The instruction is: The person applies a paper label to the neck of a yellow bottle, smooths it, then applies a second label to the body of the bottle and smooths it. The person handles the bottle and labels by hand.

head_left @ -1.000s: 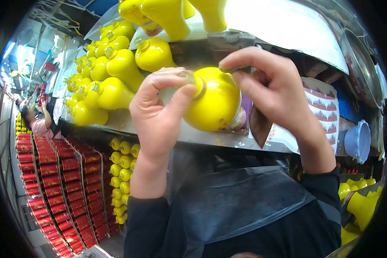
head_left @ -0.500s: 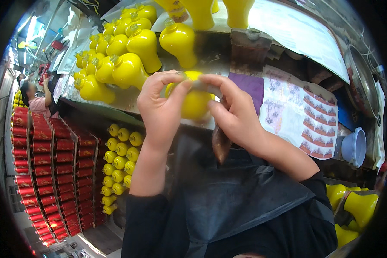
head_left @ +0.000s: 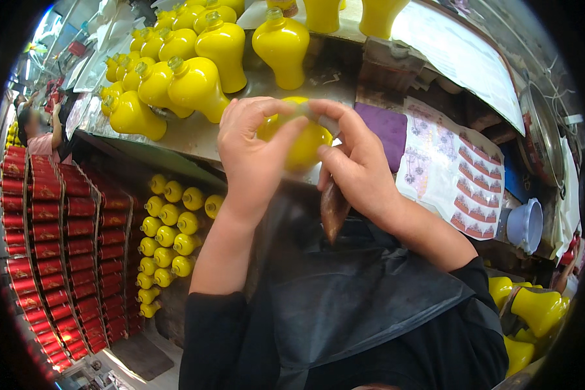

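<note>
A glossy yellow bottle [head_left: 309, 148] stands at the bench edge in front of me, partly hidden by my fingers. My left hand [head_left: 257, 133] is closed at its neck, thumb and fingers pinched together. My right hand [head_left: 357, 159] curls in from the other side, fingertips also at the neck. A brown, flat, pointed tool [head_left: 334, 211] sticks down from my right palm. Something pale at the fingertips is too blurred to name. Beside the bottle are a folded purple cloth [head_left: 385, 133] and a printed sheet [head_left: 480, 188] with rows of curved red-brown strips.
Several yellow bottles [head_left: 195, 84] crowd the bench at far left. Smaller yellow bottles [head_left: 166, 235] fill a lower area at left, beside stacked red cylinders [head_left: 65, 234]. A pale blue basin [head_left: 525, 225] is at right, with more yellow bottles [head_left: 539, 309] below. A person [head_left: 40, 133] is at far left.
The view has shifted slightly, so the background sits further left at lower left. Both hands remain at the bottle's neck; my fingers have moved a little.
</note>
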The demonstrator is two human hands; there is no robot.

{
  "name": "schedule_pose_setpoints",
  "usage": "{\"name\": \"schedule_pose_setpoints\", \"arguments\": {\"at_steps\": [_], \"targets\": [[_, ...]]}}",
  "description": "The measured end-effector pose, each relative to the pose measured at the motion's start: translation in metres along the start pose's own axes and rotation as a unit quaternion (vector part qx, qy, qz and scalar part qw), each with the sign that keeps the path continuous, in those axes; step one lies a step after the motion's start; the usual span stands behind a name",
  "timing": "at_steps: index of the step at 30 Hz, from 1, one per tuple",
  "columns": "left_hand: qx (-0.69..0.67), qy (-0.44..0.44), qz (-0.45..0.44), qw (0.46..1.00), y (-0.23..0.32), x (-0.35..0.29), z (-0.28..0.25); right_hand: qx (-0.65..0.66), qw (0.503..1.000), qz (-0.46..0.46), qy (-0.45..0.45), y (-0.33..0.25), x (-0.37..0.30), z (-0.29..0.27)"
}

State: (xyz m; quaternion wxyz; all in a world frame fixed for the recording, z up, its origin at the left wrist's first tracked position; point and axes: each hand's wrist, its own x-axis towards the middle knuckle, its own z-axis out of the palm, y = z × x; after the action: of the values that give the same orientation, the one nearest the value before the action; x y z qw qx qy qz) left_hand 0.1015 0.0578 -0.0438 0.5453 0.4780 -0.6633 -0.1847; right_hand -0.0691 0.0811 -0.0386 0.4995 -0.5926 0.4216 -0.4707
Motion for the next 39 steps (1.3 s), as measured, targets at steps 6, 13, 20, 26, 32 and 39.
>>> {"name": "schedule_pose_setpoints", "arguments": {"at_steps": [6, 13, 20, 26, 32, 39], "targets": [[0.028, -0.074, 0.058, 0.995, -0.002, 0.004, -0.007, 0.065, 0.995, 0.069, -0.023, -0.001, 0.016, -0.012], [0.028, -0.021, -0.003, 0.999, -0.004, -0.004, -0.002, -0.018, 0.999, 0.018, 0.023, 0.002, -0.015, 0.006], [-0.179, -0.044, -0.112, 0.977, -0.009, -0.005, -0.006, -0.040, 0.998, -0.031, 0.038, 0.012, 0.005, -0.005], [-0.218, -0.046, -0.101, 0.970, -0.027, -0.015, 0.003, -0.067, 0.993, -0.085, 0.051, 0.015, 0.027, -0.004], [-0.245, -0.049, -0.106, 0.963, -0.038, -0.017, 0.000, -0.095, 0.991, -0.092, 0.032, 0.017, 0.037, -0.002], [-0.212, -0.075, -0.093, 0.970, -0.039, -0.015, -0.003, -0.124, 0.985, -0.104, 0.055, 0.014, 0.031, -0.001]]}}
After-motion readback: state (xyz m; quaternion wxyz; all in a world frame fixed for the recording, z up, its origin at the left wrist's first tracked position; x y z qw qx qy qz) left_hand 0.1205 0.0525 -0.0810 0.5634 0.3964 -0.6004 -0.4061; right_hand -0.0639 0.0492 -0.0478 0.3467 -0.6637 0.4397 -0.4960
